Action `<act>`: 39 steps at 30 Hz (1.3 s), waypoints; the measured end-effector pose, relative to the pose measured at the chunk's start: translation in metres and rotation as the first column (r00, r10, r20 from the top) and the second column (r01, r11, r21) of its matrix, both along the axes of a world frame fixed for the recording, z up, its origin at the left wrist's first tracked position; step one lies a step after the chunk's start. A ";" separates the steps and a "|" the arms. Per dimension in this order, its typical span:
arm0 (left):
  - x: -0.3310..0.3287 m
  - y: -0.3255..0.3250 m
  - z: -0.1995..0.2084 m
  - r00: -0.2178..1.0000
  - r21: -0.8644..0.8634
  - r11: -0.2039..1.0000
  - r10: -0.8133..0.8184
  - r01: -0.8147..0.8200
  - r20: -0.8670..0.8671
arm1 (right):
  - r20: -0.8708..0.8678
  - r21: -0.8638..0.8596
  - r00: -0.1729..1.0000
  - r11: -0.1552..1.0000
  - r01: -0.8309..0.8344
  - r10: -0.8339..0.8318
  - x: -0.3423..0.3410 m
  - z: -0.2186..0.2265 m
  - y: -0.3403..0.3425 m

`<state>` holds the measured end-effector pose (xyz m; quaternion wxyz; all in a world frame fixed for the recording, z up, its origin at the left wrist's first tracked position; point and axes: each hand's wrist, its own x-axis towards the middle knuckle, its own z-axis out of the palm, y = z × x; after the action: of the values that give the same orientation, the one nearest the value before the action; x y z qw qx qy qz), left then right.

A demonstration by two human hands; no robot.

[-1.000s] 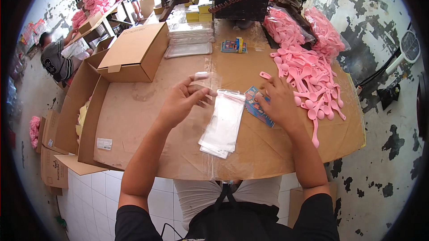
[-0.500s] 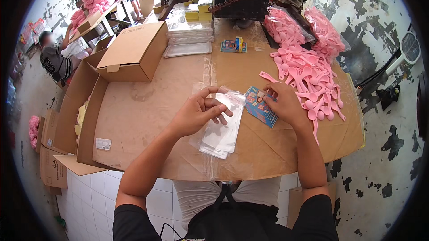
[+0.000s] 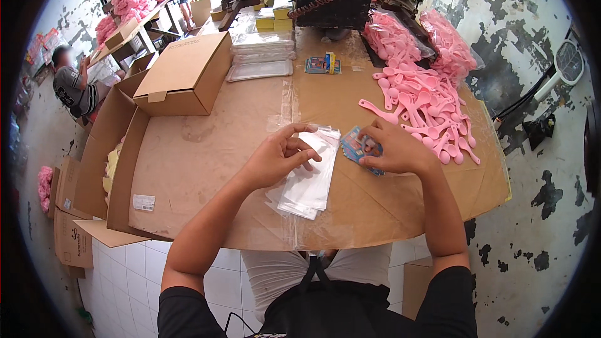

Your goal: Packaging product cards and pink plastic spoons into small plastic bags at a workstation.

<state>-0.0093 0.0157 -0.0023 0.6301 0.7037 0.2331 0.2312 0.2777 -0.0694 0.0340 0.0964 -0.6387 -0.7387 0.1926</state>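
A stack of clear plastic bags [image 3: 308,181] lies in front of me near the table's middle. My left hand [image 3: 278,157] is over the left side of its upper end, thumb and forefinger apart, nothing visible between them. Just right of the bags is a small pile of blue printed cards [image 3: 354,145]. My right hand [image 3: 400,149] reaches over that pile, with thumb and fingertips closed on the edges of a card; the fingers partly cover it. Pink plastic spoons [image 3: 432,109] are heaped beyond my right hand.
Bags of pink spoons [image 3: 447,40] stand behind the heap. A banded bundle of cards [image 3: 323,63] lies farther back, beside stacked clear packaging [image 3: 260,56]. A closed cardboard box [image 3: 184,68] sits at left, near an open carton [image 3: 122,162]. A co-worker [image 3: 78,84] sits far left.
My right hand has curled its fingers more and gripped a card on the pile. My left hand stays nearly in place over the bags. The view has shifted slightly.
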 end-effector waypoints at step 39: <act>-0.002 0.000 0.000 0.999 0.000 1.000 -0.027 0.027 -0.025 | 0.289 -0.038 0.957 0.998 0.048 -0.035 0.009 0.000 -0.020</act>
<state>-0.0111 0.0153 -0.0023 0.6302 0.7096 0.2315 0.2141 0.2871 -0.0889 0.0342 -0.0226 -0.6772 -0.7268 0.1119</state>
